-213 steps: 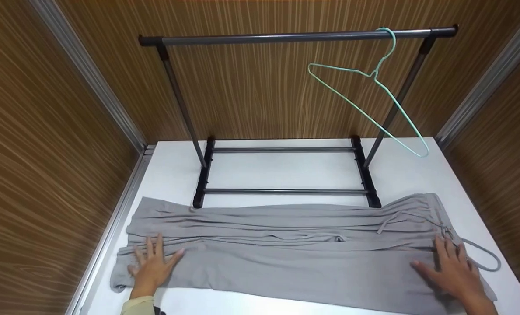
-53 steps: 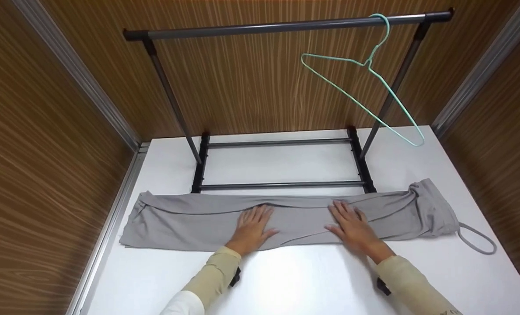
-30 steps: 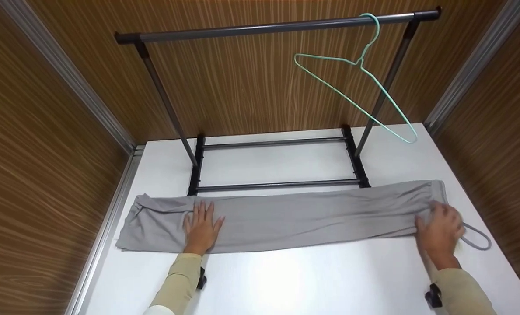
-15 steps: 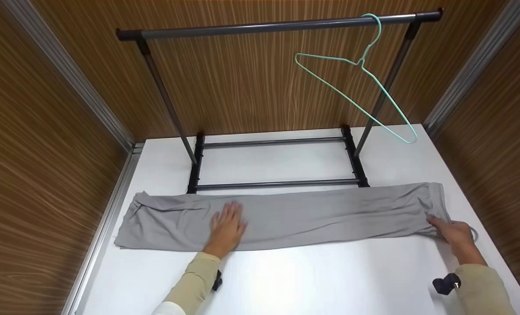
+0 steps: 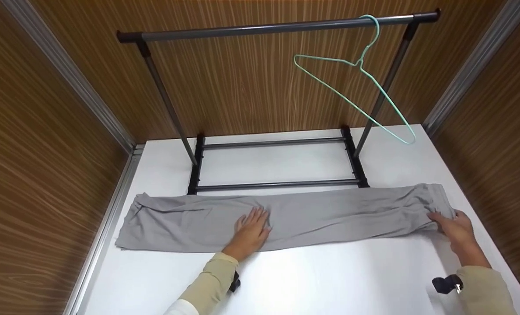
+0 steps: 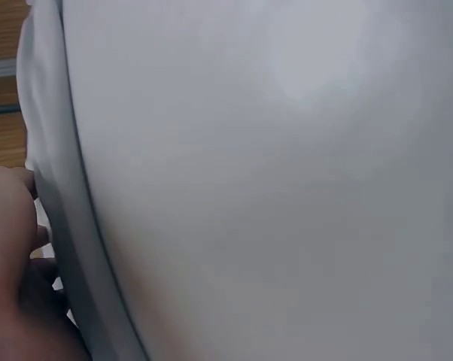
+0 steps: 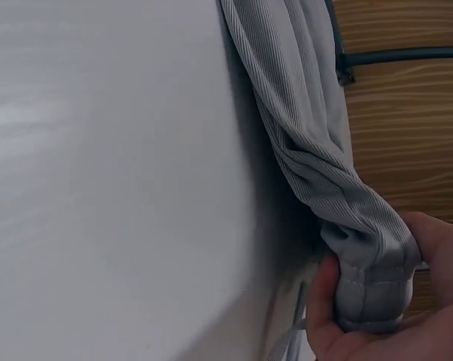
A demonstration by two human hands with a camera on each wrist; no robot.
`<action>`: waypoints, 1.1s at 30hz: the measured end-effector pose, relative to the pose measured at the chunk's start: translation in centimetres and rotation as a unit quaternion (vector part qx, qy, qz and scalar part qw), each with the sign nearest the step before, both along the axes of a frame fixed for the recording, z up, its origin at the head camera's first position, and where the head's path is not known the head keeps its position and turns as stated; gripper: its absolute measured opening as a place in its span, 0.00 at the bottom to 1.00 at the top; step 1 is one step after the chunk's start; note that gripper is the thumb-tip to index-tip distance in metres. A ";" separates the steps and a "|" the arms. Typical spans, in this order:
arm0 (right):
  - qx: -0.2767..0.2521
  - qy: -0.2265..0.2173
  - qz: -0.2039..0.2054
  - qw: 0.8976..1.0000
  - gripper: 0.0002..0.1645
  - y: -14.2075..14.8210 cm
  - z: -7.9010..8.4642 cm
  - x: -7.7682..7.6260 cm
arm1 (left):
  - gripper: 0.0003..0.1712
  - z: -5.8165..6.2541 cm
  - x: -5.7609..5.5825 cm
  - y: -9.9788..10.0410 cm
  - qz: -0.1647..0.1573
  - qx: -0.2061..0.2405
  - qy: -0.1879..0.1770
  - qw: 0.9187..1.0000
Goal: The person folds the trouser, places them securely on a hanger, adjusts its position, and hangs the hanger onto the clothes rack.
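A pair of grey trousers, folded into a long strip, lies across the white table with its waistband at the right end. My left hand rests on the middle of the cloth with fingers extended, wrinkling it slightly. At the right end, my right hand grips the waistband, thumb on top and fingers under the edge. The right wrist view shows the waistband bunched between thumb and fingers, raised off the table. In the left wrist view, the trousers' near edge runs beside the hand.
Behind the trousers stands a dark metal clothes rack, its base close to the cloth's far edge. A mint-green hanger hangs from the right part of its bar. Wood-grain panels enclose the white table at the back and sides.
The trousers, wide and loosely spread at first, are now a narrower folded strip. My left hand slid right along the cloth; my right hand moved to the waistband and took hold of it.
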State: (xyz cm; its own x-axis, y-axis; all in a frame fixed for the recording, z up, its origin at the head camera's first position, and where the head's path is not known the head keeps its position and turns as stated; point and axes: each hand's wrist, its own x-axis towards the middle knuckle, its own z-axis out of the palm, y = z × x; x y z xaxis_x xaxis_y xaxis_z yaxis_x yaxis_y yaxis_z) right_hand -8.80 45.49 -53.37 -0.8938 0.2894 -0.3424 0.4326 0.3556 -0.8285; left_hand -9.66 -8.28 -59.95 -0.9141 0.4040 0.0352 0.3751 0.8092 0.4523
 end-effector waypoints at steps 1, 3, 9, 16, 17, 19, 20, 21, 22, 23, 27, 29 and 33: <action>0.023 0.016 -0.005 1.000 0.49 -0.6 0.4 0.0 | 0.32 0.2 0.1 0.2 -0.003 0.010 -0.007 1.000; 0.075 0.051 -0.014 0.996 0.46 -2.1 1.5 0.1 | 0.31 0.7 0.1 0.8 -0.008 0.034 -0.021 0.999; 0.165 0.171 -0.014 0.971 0.36 -7.5 4.4 0.2 | 0.26 3.2 -0.3 3.8 -0.007 0.158 -0.051 0.986; 0.174 0.302 0.031 0.937 0.26 -15.3 4.2 -0.1 | 0.27 5.4 -0.3 6.8 -0.021 0.316 -0.179 0.931; 0.174 0.318 0.044 0.931 0.26 -16.4 4.0 -0.1 | 0.27 5.8 -0.3 7.1 -0.019 0.339 -0.201 0.919; 0.171 0.348 0.067 0.919 0.28 -18.5 3.6 -0.1 | 0.28 6.5 -0.4 7.9 -0.011 0.390 -0.242 0.888; 0.175 0.360 0.079 0.913 0.29 -19.6 3.4 -0.1 | 0.29 6.8 -0.6 8.3 -0.002 0.418 -0.263 0.869; 0.180 0.373 0.090 0.906 0.30 -20.6 3.1 0.0 | 0.30 7.2 -0.7 8.6 0.007 0.445 -0.284 0.849; 0.186 0.381 0.104 0.900 0.31 -21.6 3.0 0.1 | 0.31 7.6 -0.9 9.0 0.015 0.472 -0.303 0.828; 0.201 0.387 0.117 0.892 0.32 -22.6 2.9 0.2 | 0.33 8.0 -1.1 9.2 0.022 0.495 -0.320 0.808; 0.241 0.405 0.170 0.865 0.35 -26.3 2.4 0.6 | 0.38 9.6 -1.6 9.9 0.066 0.555 -0.374 0.740; 0.261 0.418 0.189 0.849 0.34 -27.6 2.1 0.7 | 0.37 9.9 -1.8 10.0 0.088 0.561 -0.386 0.728; 0.280 0.455 0.208 0.819 0.34 -29.6 1.5 1.0 | 0.36 10.0 -2.4 9.7 0.129 0.540 -0.388 0.736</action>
State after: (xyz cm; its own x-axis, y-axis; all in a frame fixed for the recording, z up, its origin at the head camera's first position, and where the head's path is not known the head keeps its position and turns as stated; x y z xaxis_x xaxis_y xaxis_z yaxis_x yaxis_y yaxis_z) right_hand -7.79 15.87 -51.90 -0.7657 -0.2214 0.6038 -0.5294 0.7502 -0.3962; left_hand -12.03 1.45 -49.94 -0.8697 0.3333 -0.3641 -0.4380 -0.1809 0.8806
